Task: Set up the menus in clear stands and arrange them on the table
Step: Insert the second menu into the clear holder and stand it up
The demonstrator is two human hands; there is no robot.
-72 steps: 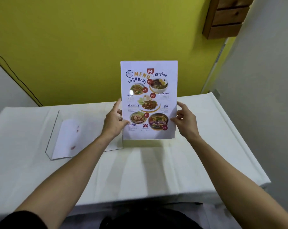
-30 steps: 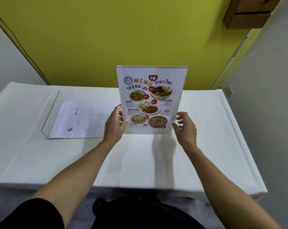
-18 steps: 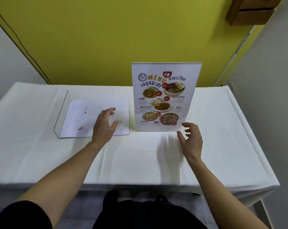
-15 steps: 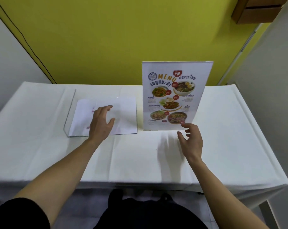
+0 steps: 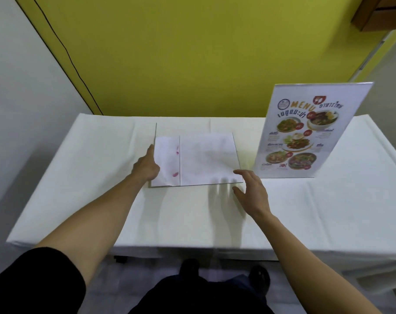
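One colourful food menu in a clear stand stands upright on the right part of the white-clothed table, nobody touching it. A second clear stand lies flat mid-table with a menu sheet face down inside, white with faint pink marks. My left hand rests against that stand's left edge, fingers along it; whether it grips is unclear. Just off the flat stand's near right corner hovers my right hand, fingers spread and nothing in it.
A yellow wall runs behind the table, with white walls on both sides. A wooden shelf hangs at the top right. The table's near edge is close to my body; my shoes show on the floor below.
Both hands let go of the upright menu stand, which stays standing on the right. My view and both hands shifted left to the flat stand, left hand now at its left edge, right near its corner.
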